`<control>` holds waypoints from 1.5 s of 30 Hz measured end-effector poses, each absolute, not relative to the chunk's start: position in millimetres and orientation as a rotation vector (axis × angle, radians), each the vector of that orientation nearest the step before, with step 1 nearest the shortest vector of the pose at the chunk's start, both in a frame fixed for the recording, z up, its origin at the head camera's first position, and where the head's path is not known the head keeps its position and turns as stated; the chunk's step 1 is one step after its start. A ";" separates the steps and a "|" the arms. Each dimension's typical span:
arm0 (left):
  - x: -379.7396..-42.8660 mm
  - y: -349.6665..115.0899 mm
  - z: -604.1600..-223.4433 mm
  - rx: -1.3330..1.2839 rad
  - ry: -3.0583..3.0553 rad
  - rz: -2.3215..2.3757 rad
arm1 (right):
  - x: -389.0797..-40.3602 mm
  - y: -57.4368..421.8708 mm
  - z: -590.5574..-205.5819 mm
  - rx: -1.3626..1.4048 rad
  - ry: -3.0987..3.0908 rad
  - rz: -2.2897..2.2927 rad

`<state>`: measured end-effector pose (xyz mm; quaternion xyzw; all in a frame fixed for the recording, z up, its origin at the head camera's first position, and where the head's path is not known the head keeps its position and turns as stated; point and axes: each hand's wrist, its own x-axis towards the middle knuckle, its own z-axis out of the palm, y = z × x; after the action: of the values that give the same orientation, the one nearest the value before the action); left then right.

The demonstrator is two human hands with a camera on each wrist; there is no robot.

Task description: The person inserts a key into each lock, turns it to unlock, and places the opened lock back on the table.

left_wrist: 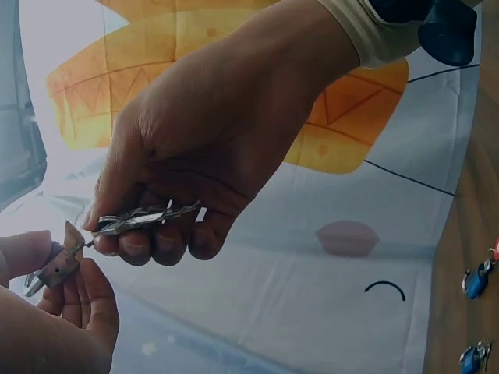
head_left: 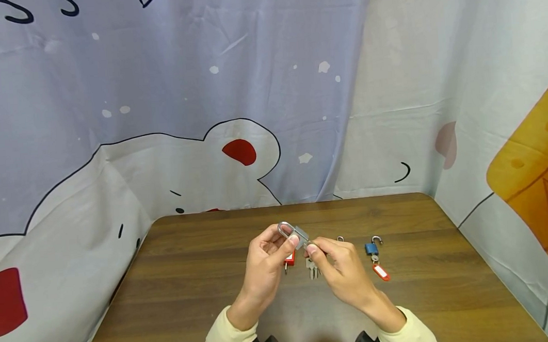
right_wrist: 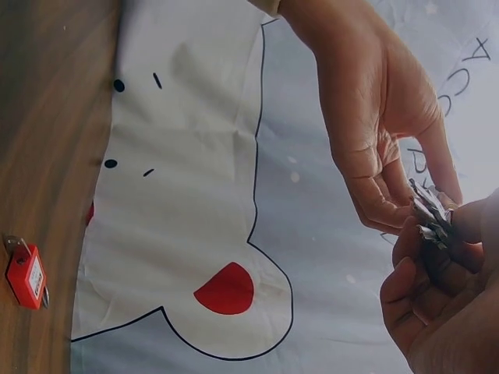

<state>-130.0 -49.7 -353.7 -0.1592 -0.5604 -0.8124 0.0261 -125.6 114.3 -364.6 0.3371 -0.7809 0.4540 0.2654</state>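
A grey metal padlock (head_left: 300,236) with its shackle pointing up and left is held by my left hand (head_left: 267,264), thumb on its face. My right hand (head_left: 341,268) pinches a key right at the padlock's lower end; whether the key sits inside the lock is hidden by the fingers. Other keys (head_left: 312,268) of the bunch hang below the right fingers. In the left wrist view, the bunch of keys (left_wrist: 140,220) lies along the right hand's curled fingers, close to the padlock (left_wrist: 58,269). The right wrist view shows the bunch (right_wrist: 433,218) from nearby.
A red padlock (head_left: 290,259) is on the wooden table (head_left: 206,288) behind the hands. To the right lies a blue padlock (head_left: 371,249) with a raised shackle and a red key tag (head_left: 380,272). Another shackle (head_left: 340,238) peeks out behind the right hand. Printed curtains (head_left: 171,171) surround the table.
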 end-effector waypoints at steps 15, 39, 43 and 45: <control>-129.7 -49.8 -355.7 -0.486 -1.855 -2.340 | -125.5 114.4 -369.0 0.889 -2.167 1.414; -129.6 -53.1 -358.6 -0.743 -1.838 -2.183 | -133.2 115.0 -387.2 1.247 -1.496 3.132; -129.7 -53.4 -359.2 -0.752 -1.859 -2.149 | -133.9 113.7 -390.0 1.228 -1.372 3.274; -129.6 -53.5 -359.6 -0.744 -1.866 -2.146 | -134.3 112.8 -391.0 1.224 -1.342 3.325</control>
<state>-129.6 -53.5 -359.6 -0.2520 -0.6315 -0.7263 0.1011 -134.3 112.8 -391.0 0.3064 -0.3359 0.8320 -0.3179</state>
